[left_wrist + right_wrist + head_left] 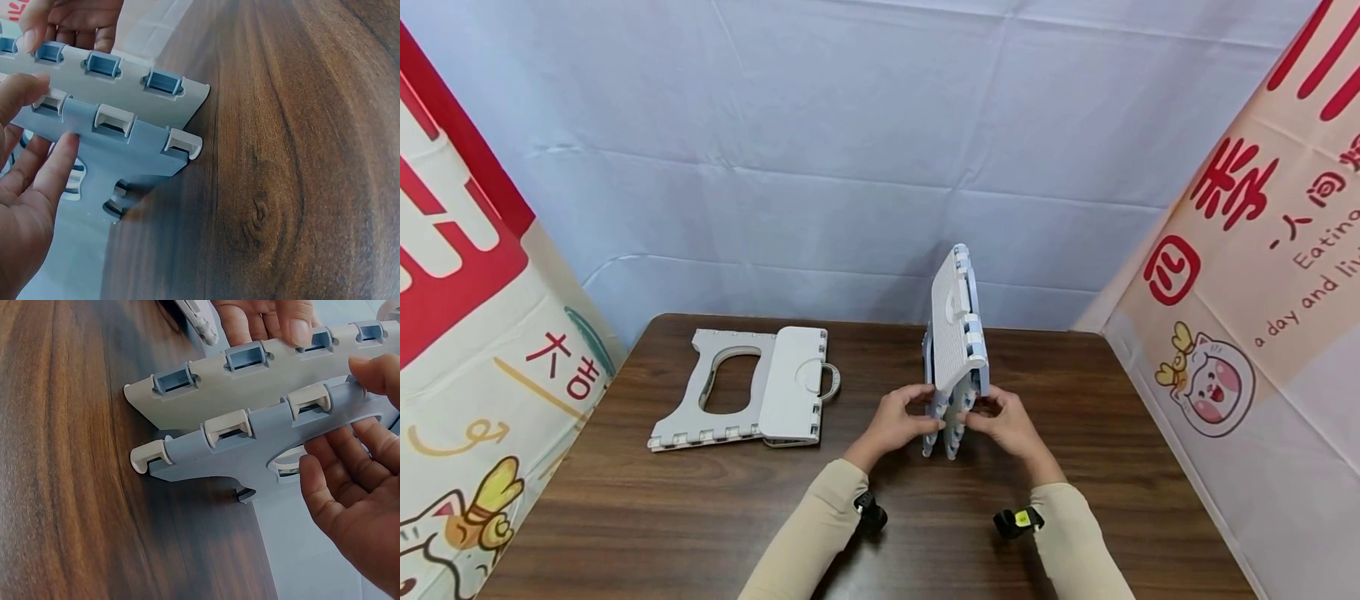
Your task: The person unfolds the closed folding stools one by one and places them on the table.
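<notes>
A white and grey-blue plastic folding stool (953,333) stands partly folded on its legs, its seat halves tilted up steeply and its two leg panels close together. My left hand (893,425) grips the left leg panel (140,147) by its edge, thumb on the near side and fingers behind it. My right hand (1006,425) holds the right leg panel (244,440) the same way, fingers reaching by its cut-out. Both wrist views show a row of hinge clips along the panel edges, with a narrow gap between the panels.
A second folding stool (790,383) lies folded on the left of the brown wooden table (700,517), its loop handle pointing right. A pale cloth (820,167) hangs behind the table, and printed panels (1240,333) stand at both sides.
</notes>
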`<state>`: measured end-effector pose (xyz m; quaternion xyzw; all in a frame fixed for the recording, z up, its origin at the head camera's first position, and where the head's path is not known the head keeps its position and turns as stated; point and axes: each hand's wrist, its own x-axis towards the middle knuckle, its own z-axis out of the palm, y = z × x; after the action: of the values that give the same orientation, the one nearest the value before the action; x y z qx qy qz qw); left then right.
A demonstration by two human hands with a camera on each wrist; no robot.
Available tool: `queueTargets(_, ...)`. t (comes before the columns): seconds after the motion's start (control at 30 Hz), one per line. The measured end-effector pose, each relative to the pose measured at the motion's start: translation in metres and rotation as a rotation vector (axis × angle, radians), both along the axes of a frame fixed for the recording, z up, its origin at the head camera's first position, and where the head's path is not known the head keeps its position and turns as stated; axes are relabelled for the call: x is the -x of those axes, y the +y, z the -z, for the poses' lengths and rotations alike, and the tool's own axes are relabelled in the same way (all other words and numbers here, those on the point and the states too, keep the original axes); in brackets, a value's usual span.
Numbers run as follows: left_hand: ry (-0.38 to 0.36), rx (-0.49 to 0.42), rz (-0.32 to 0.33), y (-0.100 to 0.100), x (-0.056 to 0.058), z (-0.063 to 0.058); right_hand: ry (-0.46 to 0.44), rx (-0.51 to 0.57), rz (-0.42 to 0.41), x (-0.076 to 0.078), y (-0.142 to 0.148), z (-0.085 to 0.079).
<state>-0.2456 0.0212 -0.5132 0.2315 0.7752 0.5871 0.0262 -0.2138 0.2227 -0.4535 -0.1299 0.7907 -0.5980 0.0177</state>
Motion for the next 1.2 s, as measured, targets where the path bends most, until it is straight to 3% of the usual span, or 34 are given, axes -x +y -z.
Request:
queueTargets(0.5, -0.007, 0.004, -0.005, -0.001, 0.002, -0.001, -0.002, 0.005, 0.027, -0.001, 0.004, 0.000)
queueTargets(0.97, 0.023, 0.044, 0.005, 0.000, 0.004, -0.003, 0.058, 0.008, -0.001, 0.000, 0.012, 0.000)
queueTargets(1.2, 0.026, 0.058, 0.022, 0.000, 0.004, 0.000, 0.047, 0.023, -0.010, 0.009, 0.025, 0.019)
